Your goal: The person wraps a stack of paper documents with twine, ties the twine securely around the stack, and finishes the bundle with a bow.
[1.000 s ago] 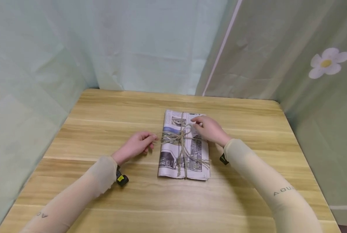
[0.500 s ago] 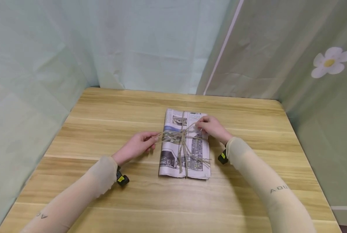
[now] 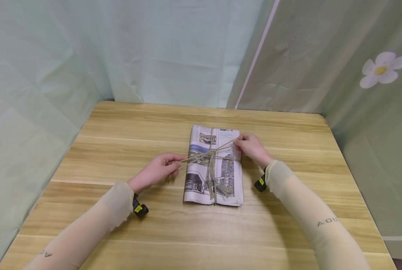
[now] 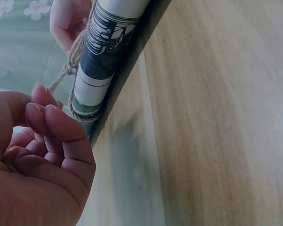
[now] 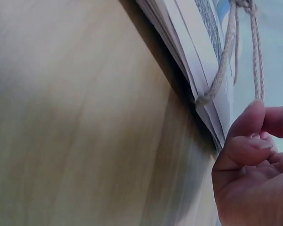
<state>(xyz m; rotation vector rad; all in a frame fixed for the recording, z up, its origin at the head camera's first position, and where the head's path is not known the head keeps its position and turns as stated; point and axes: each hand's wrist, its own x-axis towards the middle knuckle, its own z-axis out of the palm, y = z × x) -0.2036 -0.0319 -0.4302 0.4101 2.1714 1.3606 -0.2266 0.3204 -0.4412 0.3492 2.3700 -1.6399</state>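
Observation:
A folded stack of newspapers point(image 3: 197, 176) lies on the table, bound crosswise with brown twine point(image 3: 212, 151) that is knotted near the middle of its top. My left hand point(image 3: 160, 168), just left of the stack, pinches a loop of the twine between thumb and fingers. At the stack's upper right side my right hand point(image 3: 253, 148) pinches another loop. Both loops run taut from the knot. Loose twine ends hang from the knot toward the stack's near edge. In the right wrist view two twine strands point(image 5: 257, 61) lead into the pinched fingertips point(image 5: 252, 117).
The wooden table point(image 3: 120, 123) extends on all sides of the stack. Pale green curtains point(image 3: 174, 56) hang behind and beside the table, with a white flower point(image 3: 383, 70) on the right one. A black wrist camera point(image 3: 141, 210) sits under my left wrist, another point(image 3: 260, 183) under my right.
My right hand has taken hold of a twine loop and drawn it to the right, straightening it. The loose ends have swung inward. My left hand keeps its grip nearly in place.

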